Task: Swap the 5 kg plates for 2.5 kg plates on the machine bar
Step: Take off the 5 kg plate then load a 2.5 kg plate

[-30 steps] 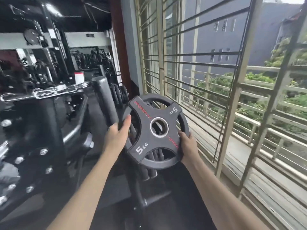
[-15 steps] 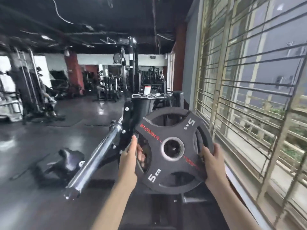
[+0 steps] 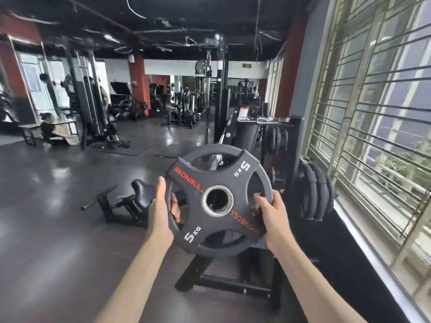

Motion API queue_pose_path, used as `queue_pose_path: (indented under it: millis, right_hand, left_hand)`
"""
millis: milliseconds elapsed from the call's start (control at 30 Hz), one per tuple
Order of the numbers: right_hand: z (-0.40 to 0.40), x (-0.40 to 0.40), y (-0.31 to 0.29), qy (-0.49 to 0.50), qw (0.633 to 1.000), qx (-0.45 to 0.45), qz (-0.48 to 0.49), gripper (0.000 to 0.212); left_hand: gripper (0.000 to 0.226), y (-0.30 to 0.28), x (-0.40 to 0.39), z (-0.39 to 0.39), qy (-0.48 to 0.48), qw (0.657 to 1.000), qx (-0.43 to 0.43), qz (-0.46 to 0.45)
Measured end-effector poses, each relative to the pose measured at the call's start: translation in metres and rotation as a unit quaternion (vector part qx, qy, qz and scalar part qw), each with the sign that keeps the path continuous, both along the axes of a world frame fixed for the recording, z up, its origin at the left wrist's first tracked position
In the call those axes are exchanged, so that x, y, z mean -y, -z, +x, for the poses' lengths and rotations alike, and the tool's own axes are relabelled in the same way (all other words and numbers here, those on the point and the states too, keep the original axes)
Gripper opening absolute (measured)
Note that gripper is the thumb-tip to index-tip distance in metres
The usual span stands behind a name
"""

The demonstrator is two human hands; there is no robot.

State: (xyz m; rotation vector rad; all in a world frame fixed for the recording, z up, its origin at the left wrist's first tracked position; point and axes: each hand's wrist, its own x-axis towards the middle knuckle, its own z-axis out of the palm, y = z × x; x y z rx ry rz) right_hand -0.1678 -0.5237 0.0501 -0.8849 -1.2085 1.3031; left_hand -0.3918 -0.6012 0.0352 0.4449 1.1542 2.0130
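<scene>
You hold the 5 kg plate (image 3: 218, 201) upright at chest height, left hand (image 3: 161, 213) and right hand (image 3: 271, 212) curled through opposite slots — rigid, likely heavy; keep to the slots, not the smooth rim.

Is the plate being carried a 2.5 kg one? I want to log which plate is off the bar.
No, the plate, gripped by the left hand and right hand, is marked 5 kg.
</scene>
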Motion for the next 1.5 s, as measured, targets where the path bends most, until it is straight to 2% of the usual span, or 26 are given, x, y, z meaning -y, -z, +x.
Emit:
queue_pose_path:
  millis: [200, 333, 567, 700, 900, 1000, 1100, 1233, 1333, 1400, 1467, 1500]
  right_hand:
    - [-0.042, 0.015, 0.02, 0.01, 0.998, 0.011, -0.066, 0.01]
    - [-0.055, 0.017, 0.032, 0.034, 0.996, 0.011, -0.081, 0.013]
    - [-0.072, 0.028, 0.047, 0.043, 0.995, 0.014, -0.094, 0.015]
    - [-0.072, 0.031, 0.046, 0.044, 0.995, 0.03, -0.086, 0.015]
    - [-0.071, 0.033, 0.047, 0.041, 0.996, 0.031, -0.077, 0.012]
    - [-0.075, 0.03, 0.055, 0.052, 0.997, 0.013, -0.064, 0.01]
    - [-0.08, 0.023, 0.056, 0.06, 0.995, 0.002, -0.077, 0.008]
    - [-0.082, 0.004, 0.047, 0.04, 0.986, 0.025, -0.162, 0.034]
    - [-0.077, -0.006, 0.043, -0.046, 0.969, -0.07, -0.233, 0.065]
    - [-0.078, -0.01, 0.044, -0.088, 0.966, -0.13, -0.206, 0.071]
    - [-0.087, -0.016, 0.041, -0.071, 0.964, -0.125, -0.222, 0.091]
    - [-0.091, -0.018, 0.037, -0.043, 0.96, -0.114, -0.251, 0.1]
  left_hand:
    - [0.066, 0.009, 0.008, -0.044, 0.0, 1.0, -0.012, -0.023]
    - [0.073, 0.018, 0.004, -0.059, 0.036, 0.997, -0.015, -0.06]
    - [0.072, 0.021, 0.003, -0.076, 0.027, 0.985, -0.118, -0.123]
    - [0.072, 0.035, -0.002, -0.08, 0.021, 0.981, -0.133, -0.139]
    - [0.071, 0.029, -0.004, -0.08, 0.067, 0.979, -0.062, -0.184]
    - [0.096, 0.015, -0.001, -0.081, 0.16, 0.95, 0.006, -0.268]
    - [0.109, 0.002, 0.0, -0.082, 0.179, 0.951, 0.065, -0.245]
    - [0.153, -0.006, -0.013, -0.081, 0.151, 0.955, 0.007, -0.255]
    - [0.144, -0.02, -0.018, -0.078, 0.155, 0.957, -0.006, -0.243]
    - [0.147, -0.017, -0.025, -0.084, 0.153, 0.955, -0.02, -0.253]
    - [0.159, -0.014, -0.034, -0.089, 0.158, 0.952, -0.02, -0.262]
    - [0.152, -0.015, -0.035, -0.088, 0.156, 0.952, -0.028, -0.26]
